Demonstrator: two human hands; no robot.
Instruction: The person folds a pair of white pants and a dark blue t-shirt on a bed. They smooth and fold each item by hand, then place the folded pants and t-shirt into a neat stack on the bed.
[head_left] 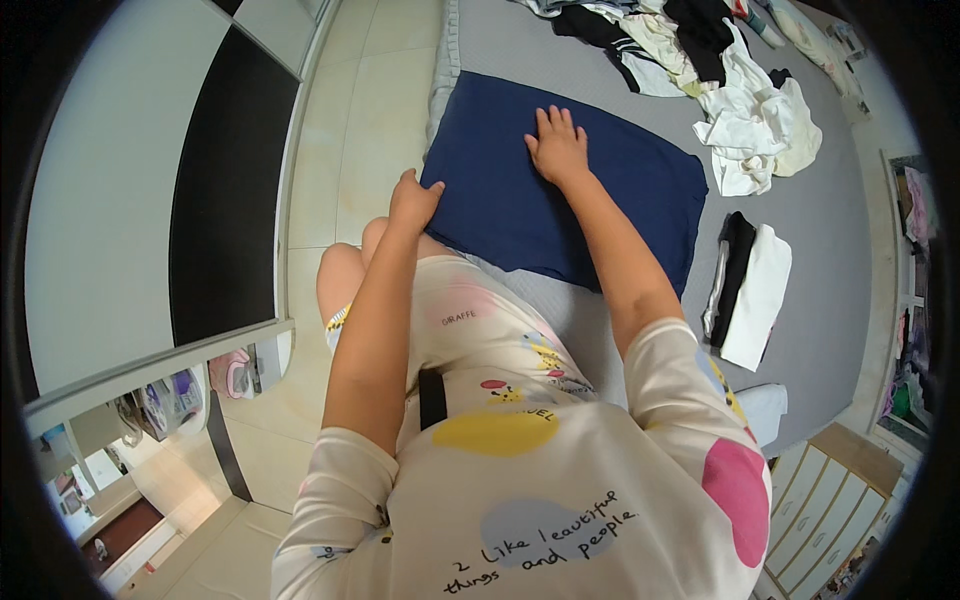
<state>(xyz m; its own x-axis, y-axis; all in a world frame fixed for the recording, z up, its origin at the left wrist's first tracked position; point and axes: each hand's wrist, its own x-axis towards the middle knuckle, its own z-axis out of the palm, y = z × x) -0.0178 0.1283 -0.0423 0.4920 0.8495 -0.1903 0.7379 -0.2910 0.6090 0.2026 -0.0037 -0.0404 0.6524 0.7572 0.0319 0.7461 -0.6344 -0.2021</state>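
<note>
A navy blue piece of fabric [500, 150] lies spread flat and roughly rectangular on the grey bed; its exact kind cannot be made out. My right hand [560, 150] rests palm down on its upper middle, with fingers spread. At the fabric's left edge, beside the bed's side, is my left hand [412, 204]. Its thumb reaches onto the fabric, apart from the index finger, and the other fingers are mostly hidden. Neither hand visibly lifts the fabric.
Right of the fabric, folded black and white clothes [757, 295] lie on the bed [835, 250]. Loose white clothes [745, 120] and a mixed heap [640, 45] are farther back. A wardrobe [235, 180] stands left across a tiled floor strip [330, 130]. Drawers [825, 510] stand at lower right.
</note>
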